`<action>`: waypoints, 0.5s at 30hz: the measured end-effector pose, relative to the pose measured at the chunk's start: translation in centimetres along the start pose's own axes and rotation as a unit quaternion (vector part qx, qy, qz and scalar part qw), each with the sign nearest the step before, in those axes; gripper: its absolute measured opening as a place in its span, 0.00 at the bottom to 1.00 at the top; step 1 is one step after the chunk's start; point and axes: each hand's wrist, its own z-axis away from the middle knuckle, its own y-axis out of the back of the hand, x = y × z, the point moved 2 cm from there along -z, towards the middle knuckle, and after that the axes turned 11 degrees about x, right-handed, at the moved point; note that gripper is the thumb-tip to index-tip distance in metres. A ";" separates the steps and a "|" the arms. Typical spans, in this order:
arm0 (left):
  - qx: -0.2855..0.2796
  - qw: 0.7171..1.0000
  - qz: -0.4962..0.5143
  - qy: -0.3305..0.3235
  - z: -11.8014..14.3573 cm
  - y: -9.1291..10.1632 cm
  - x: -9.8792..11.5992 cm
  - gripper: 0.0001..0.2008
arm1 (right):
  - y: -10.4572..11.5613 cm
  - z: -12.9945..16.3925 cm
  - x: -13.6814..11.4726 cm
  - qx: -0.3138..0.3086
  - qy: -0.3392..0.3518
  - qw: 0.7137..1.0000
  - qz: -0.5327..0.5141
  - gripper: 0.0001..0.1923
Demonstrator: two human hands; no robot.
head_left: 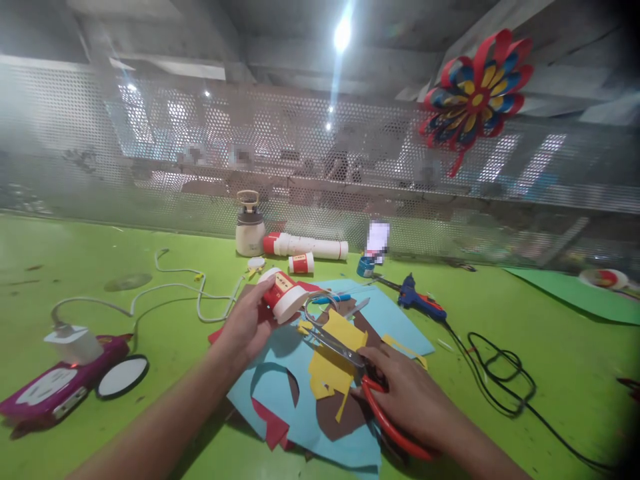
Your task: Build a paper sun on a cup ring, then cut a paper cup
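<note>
My green table [525,347] carries a spread of blue paper [395,330] with brown and red offcuts, so plenty of cutting looks done; the yellow paper [333,367] lies on top, jagged and only partly trimmed, by my guess. My left hand [247,323] is wrapped around the glue bottle [283,297], held tilted above the sheets. My right hand [413,397] rests on the red-handled scissors [350,360], blades slightly parted over the yellow; my fingers hide most of the handles.
</note>
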 end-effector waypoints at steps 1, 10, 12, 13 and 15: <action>-0.001 1.000 -0.001 0.002 0.0 0.0 -0.1 0.13 | 0.0 0.0 0.0 -0.002 -0.002 1.000 0.001 0.23; 0.000 1.000 -0.010 0.013 0.0 0.0 -0.4 0.13 | 0.0 0.0 0.0 -0.001 -0.009 1.000 -0.002 0.23; 0.000 1.000 -0.014 0.013 -0.1 0.0 -0.5 0.11 | 0.0 0.0 0.0 0.007 -0.008 1.000 -0.013 0.24; 0.000 1.000 -0.016 0.013 -0.1 -0.1 -0.5 0.10 | 0.1 0.0 0.0 0.011 -0.009 1.000 -0.018 0.24; 0.004 1.000 -0.022 0.005 -0.1 -0.1 -0.5 0.10 | 0.1 -0.1 0.0 0.017 -0.011 1.000 -0.023 0.23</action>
